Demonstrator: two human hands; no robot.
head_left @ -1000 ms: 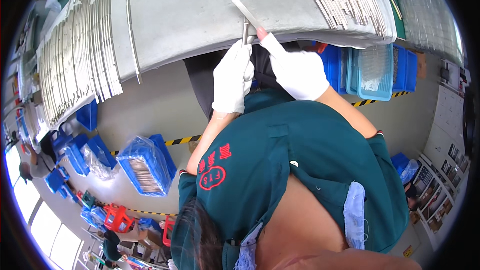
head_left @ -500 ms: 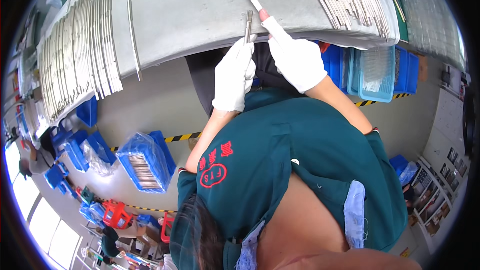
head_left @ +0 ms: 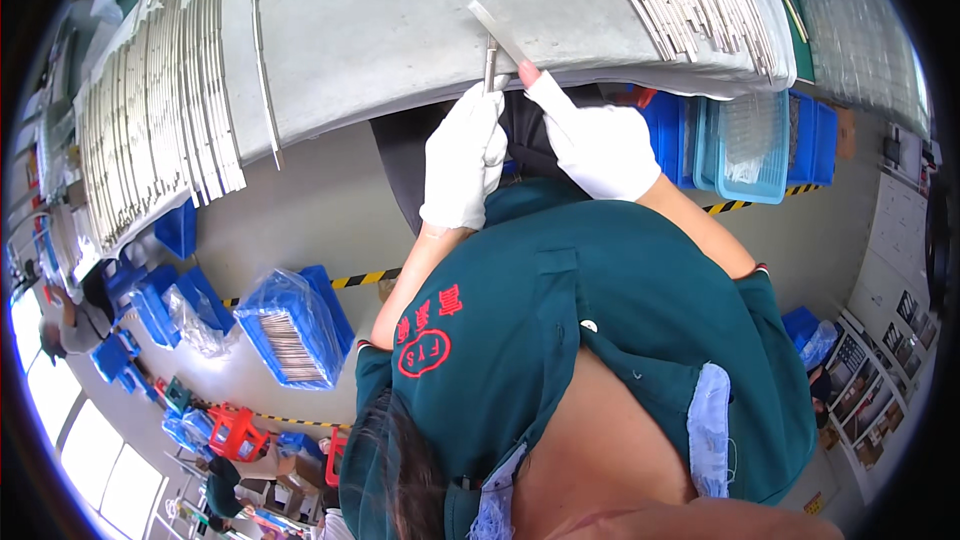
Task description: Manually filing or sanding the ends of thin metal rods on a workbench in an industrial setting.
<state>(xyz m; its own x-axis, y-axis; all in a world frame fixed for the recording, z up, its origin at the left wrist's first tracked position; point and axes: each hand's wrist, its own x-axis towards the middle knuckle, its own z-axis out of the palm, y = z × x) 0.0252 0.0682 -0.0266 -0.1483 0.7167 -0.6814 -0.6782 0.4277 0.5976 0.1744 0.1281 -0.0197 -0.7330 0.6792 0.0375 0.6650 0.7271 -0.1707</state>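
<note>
My gloved left hand [head_left: 460,160] is closed around a short, shiny metal rod [head_left: 490,68], whose end points away from me at the table's near edge. A thin, flat whitish strip [head_left: 497,32] is pinched in my gloved right hand [head_left: 605,150], with a bare fingertip showing through the glove. The strip slants across close to the rod's far end. Whether the two touch, I cannot tell. How much of the rod lies inside my left hand is hidden.
On the grey-covered table [head_left: 380,10], a row of metal rods [head_left: 160,100] lies left, with a single rod [head_left: 262,60] beside it. More rods [head_left: 695,0] lie right. Below stand a light blue basket [head_left: 755,185], blue bins [head_left: 815,145] and a plastic-wrapped blue crate [head_left: 325,315].
My right hand has come down toward me, bringing the strip from beyond the rod's end to close across it. The rod in my left hand has shifted slightly left and nearer.
</note>
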